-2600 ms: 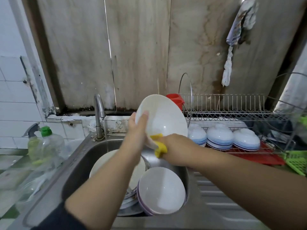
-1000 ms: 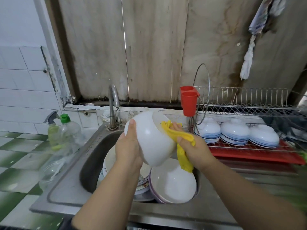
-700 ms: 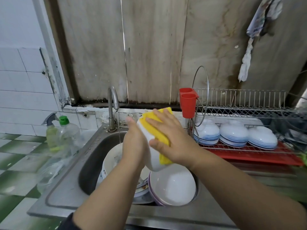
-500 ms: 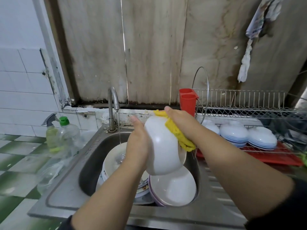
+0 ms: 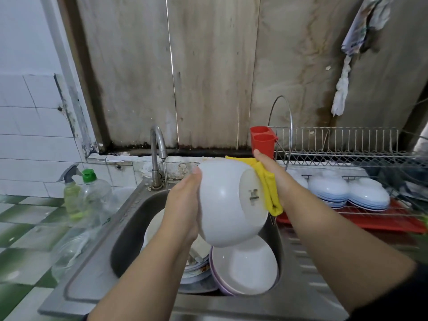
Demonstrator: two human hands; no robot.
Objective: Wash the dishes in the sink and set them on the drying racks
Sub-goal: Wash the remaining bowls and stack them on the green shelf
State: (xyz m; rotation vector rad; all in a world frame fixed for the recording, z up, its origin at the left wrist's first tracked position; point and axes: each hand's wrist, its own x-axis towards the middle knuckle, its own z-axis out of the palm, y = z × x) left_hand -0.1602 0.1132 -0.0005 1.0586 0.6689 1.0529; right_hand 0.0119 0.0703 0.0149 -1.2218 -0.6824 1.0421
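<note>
Left to right. On the green-and-white tiled counter (image 5: pixel 27 218) stand a spray bottle (image 5: pixel 69 193) and, just beside it, a clear bottle with a green cap (image 5: pixel 93 193). The steel sink (image 5: pixel 129 223) lies to their right, with the faucet (image 5: pixel 157 156) at its back rim releasing a thin stream of water. Inside the basin lie stacked plates (image 5: pixel 157 225) and, to their right, an upturned-facing bowl with a purple outside (image 5: pixel 245 267).

Above the basin, the left hand (image 5: pixel 183 209) grips a white bowl (image 5: pixel 229 202) at its left side, the thumb lying along the bowl's outer wall; the other fingers are hidden behind it. The bowl is tipped so that its base ring faces the camera. The right hand (image 5: pixel 275 181) pinches a folded yellow cloth (image 5: pixel 266 186) against the bowl's right side, near the base.

Behind the right hand a red cutlery holder (image 5: pixel 262 141) hangs on the wire drying rack (image 5: pixel 342 144). On the rack's lower tier, over a red drip tray (image 5: pixel 370 221), rest overturned stacks of white bowls with blue rims (image 5: pixel 347 191). A rag (image 5: pixel 347 66) hangs on the wall above.
</note>
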